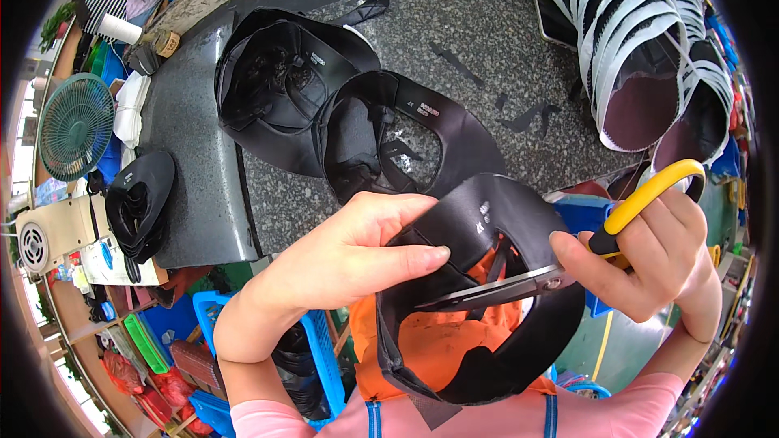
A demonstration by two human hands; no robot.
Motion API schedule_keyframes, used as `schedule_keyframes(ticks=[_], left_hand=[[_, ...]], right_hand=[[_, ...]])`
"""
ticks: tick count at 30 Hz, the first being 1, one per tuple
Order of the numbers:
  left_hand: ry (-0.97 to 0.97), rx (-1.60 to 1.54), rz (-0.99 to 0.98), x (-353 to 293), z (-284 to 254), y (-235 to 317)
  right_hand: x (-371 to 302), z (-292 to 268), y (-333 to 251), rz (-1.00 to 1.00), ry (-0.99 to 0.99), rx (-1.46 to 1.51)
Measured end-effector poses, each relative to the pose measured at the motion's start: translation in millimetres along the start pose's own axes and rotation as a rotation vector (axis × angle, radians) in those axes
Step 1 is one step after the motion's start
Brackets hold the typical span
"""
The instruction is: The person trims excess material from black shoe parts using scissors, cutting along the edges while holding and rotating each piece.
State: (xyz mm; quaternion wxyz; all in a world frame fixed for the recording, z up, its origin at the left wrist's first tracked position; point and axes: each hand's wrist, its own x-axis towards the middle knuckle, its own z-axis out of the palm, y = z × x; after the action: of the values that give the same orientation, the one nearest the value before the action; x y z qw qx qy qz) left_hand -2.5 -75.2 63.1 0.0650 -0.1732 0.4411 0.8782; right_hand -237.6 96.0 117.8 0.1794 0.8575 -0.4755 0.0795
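On your desk [503, 36], one sewn piece [345, 57] touches another piece [454, 126], scraps [531, 118] to their right. Farther right is a stack [629, 32]. Nearer you, a third piece [527, 223] sits between your left hand [357, 251] and right hand [649, 255].

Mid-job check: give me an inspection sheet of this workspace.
Surface: speckled grey stone worktop, more black pieces lying on it.
Job's things: cap-like black piece and yellow-handled scissors, both held.
Clutter: thin black scraps; white-edged dark pieces at upper right.
Hands: left hand grips the black piece; right hand holds the scissors, blades across its opening.
Cables: nothing seen for certain.
Surroundings: green fan, blue crate, co-worker at upper left.
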Motion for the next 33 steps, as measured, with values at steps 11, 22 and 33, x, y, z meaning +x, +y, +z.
schedule_keyframes(ticks=[11,22,33], left_hand=[[0.033,0.032,-0.084,3,0,3],[-0.057,0.089,-0.047,5,0,-2],[-0.021,0.388,-0.054,-14,-12,11]], right_hand=[[-4,0,-1,0.037,-0.062,0.134],[1,8,-1,0.033,-0.019,0.146],[9,35,10,-0.090,0.094,0.211]])
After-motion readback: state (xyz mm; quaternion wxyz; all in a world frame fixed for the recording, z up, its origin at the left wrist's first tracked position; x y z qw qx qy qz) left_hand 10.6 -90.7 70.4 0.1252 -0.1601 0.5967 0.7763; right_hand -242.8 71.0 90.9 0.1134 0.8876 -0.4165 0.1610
